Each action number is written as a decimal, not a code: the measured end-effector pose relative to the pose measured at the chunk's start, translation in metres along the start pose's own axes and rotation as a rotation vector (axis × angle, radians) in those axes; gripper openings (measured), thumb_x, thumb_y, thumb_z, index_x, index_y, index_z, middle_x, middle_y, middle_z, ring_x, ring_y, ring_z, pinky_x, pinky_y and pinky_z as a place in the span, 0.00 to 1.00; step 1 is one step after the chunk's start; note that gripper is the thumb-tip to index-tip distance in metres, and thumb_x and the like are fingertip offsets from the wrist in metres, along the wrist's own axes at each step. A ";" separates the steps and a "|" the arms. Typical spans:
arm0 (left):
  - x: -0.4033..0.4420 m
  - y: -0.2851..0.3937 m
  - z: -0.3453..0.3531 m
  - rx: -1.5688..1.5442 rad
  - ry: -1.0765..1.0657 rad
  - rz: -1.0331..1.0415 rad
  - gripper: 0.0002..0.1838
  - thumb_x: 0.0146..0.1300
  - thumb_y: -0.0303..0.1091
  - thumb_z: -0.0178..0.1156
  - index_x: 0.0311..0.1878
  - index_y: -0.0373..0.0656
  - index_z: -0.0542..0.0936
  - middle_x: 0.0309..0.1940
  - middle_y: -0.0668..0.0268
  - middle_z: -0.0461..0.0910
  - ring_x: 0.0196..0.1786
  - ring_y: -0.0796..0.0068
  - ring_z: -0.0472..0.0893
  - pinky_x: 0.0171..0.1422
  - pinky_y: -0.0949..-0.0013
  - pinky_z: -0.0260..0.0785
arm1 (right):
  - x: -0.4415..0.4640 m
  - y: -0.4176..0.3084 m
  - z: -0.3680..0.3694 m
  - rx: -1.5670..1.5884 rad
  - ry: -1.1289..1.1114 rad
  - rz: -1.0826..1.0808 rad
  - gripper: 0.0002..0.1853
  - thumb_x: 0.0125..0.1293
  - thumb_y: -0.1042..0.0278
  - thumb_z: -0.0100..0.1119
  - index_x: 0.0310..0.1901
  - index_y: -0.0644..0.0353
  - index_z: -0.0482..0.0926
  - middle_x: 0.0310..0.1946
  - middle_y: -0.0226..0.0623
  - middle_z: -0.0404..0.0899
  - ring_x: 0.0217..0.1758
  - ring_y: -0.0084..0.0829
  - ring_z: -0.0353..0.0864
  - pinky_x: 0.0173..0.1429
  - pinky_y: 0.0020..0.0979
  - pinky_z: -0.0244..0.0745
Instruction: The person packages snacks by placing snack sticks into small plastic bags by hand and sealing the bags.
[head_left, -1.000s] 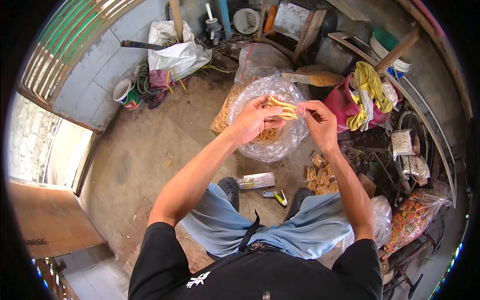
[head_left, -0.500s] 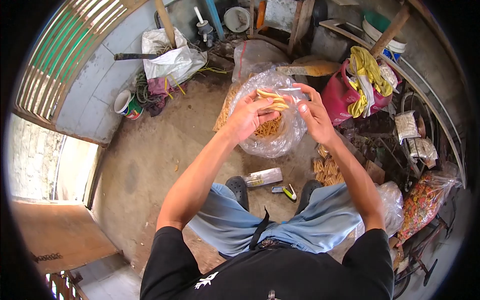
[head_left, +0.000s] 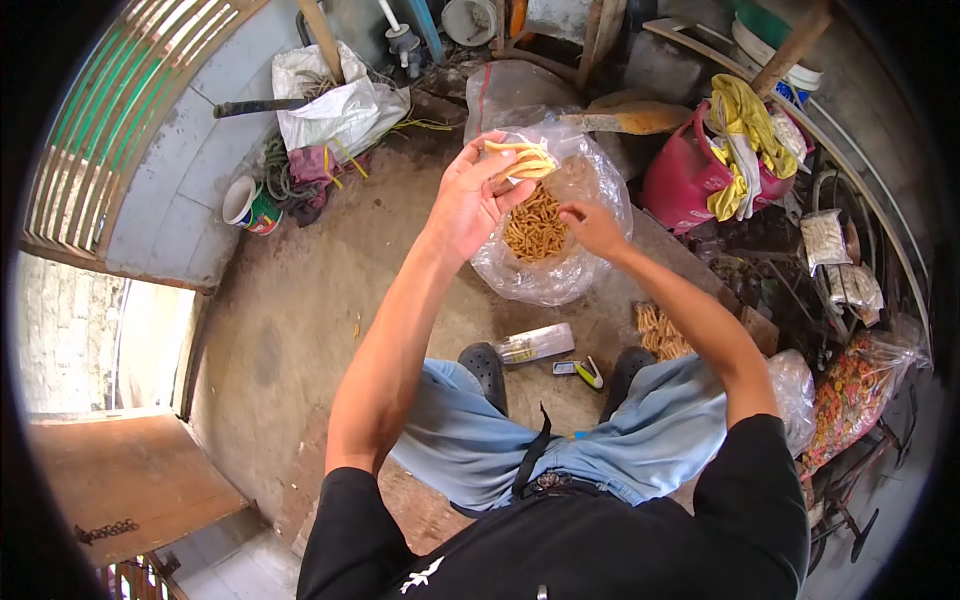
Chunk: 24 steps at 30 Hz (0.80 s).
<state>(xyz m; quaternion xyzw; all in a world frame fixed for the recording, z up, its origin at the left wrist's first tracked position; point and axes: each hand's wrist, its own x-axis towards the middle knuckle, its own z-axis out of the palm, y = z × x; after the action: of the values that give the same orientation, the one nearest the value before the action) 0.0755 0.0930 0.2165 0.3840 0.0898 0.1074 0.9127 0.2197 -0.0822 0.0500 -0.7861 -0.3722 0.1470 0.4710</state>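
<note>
My left hand (head_left: pixel 470 195) is closed around a small clear packet of yellow snack sticks (head_left: pixel 525 160), raised above the large bag. Below it, a big clear plastic bag (head_left: pixel 600 235) stands with its mouth spread wide, full of brown snack sticks (head_left: pixel 535 225). My right hand (head_left: pixel 597 228) is at the right side of the bag's mouth, fingers bent together by the sticks. Whatever is between those fingertips is too small to make out.
Between my feet lie a pack of clear plastic bags (head_left: pixel 535 343) and a green stapler (head_left: pixel 590 372) beside a small box (head_left: pixel 565 368). Filled snack packets (head_left: pixel 660 330) are piled to the right. A pink tub (head_left: pixel 685 180) with cloths stands behind; a white sack (head_left: pixel 340 110) is at back left.
My right hand has let go of the small packet and moved down to the large bag's mouth. My left hand keeps the packet, shifted slightly up and left.
</note>
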 end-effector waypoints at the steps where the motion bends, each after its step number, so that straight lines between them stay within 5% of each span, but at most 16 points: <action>1: 0.001 0.000 0.000 -0.003 0.011 -0.007 0.11 0.68 0.31 0.51 0.53 0.44 0.70 0.48 0.57 0.79 0.48 0.66 0.82 0.46 0.73 0.81 | 0.000 0.009 0.009 -0.066 -0.055 0.041 0.13 0.64 0.63 0.56 0.45 0.61 0.80 0.36 0.41 0.83 0.37 0.30 0.81 0.45 0.30 0.73; 4: 0.005 0.001 -0.006 -0.107 -0.007 -0.073 0.11 0.69 0.35 0.51 0.51 0.42 0.69 0.46 0.56 0.78 0.44 0.64 0.83 0.45 0.66 0.82 | 0.001 0.041 0.038 -0.121 -0.110 0.096 0.12 0.62 0.63 0.56 0.43 0.61 0.81 0.36 0.42 0.83 0.38 0.35 0.81 0.45 0.33 0.74; 5: 0.006 -0.001 -0.009 -0.110 -0.006 -0.081 0.11 0.69 0.35 0.51 0.51 0.42 0.69 0.46 0.56 0.78 0.44 0.64 0.83 0.45 0.66 0.82 | 0.002 0.051 0.050 -0.110 -0.108 0.102 0.13 0.61 0.63 0.56 0.42 0.60 0.81 0.36 0.45 0.82 0.39 0.40 0.82 0.45 0.36 0.74; 10: 0.013 -0.002 -0.015 -0.003 -0.003 -0.078 0.14 0.72 0.39 0.47 0.51 0.39 0.72 0.47 0.58 0.80 0.47 0.67 0.82 0.43 0.73 0.81 | 0.027 0.082 0.100 -0.152 -0.106 0.208 0.16 0.60 0.62 0.55 0.46 0.60 0.80 0.39 0.44 0.83 0.40 0.37 0.82 0.45 0.34 0.75; 15: 0.015 0.013 -0.022 0.010 0.036 0.037 0.12 0.72 0.36 0.47 0.50 0.40 0.72 0.48 0.58 0.80 0.46 0.70 0.82 0.43 0.73 0.81 | 0.070 0.070 0.127 -0.116 0.035 0.375 0.21 0.60 0.60 0.54 0.53 0.56 0.78 0.45 0.51 0.80 0.51 0.47 0.79 0.56 0.40 0.73; 18: 0.015 0.021 -0.029 0.000 0.056 0.072 0.10 0.71 0.34 0.48 0.50 0.40 0.72 0.48 0.58 0.79 0.46 0.70 0.82 0.43 0.73 0.81 | 0.108 0.105 0.157 -0.124 0.223 0.227 0.24 0.59 0.56 0.55 0.56 0.58 0.75 0.48 0.50 0.79 0.53 0.48 0.78 0.58 0.38 0.72; 21: 0.015 0.021 -0.030 0.003 0.066 0.086 0.10 0.71 0.34 0.48 0.49 0.40 0.72 0.48 0.57 0.79 0.46 0.69 0.82 0.42 0.72 0.82 | 0.141 0.127 0.173 -0.209 0.141 0.268 0.24 0.61 0.57 0.55 0.56 0.61 0.75 0.51 0.49 0.78 0.54 0.47 0.77 0.59 0.37 0.71; 22: 0.016 0.021 -0.030 0.004 0.066 0.080 0.10 0.71 0.34 0.48 0.49 0.40 0.72 0.48 0.57 0.80 0.46 0.69 0.82 0.41 0.72 0.82 | 0.162 0.145 0.195 -0.234 0.443 -0.189 0.21 0.60 0.58 0.57 0.51 0.62 0.78 0.47 0.46 0.81 0.53 0.46 0.79 0.58 0.37 0.72; 24: 0.017 0.022 -0.026 0.001 0.079 0.078 0.10 0.71 0.35 0.49 0.49 0.40 0.73 0.47 0.58 0.80 0.45 0.69 0.83 0.39 0.72 0.82 | 0.169 0.149 0.201 -0.264 0.319 0.005 0.20 0.60 0.59 0.58 0.49 0.62 0.79 0.45 0.46 0.81 0.51 0.45 0.80 0.56 0.37 0.73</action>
<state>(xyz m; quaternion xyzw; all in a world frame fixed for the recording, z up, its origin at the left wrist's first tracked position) 0.0823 0.1297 0.2130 0.3830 0.1106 0.1577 0.9034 0.2843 0.1246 -0.1597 -0.8553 -0.3071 -0.0281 0.4163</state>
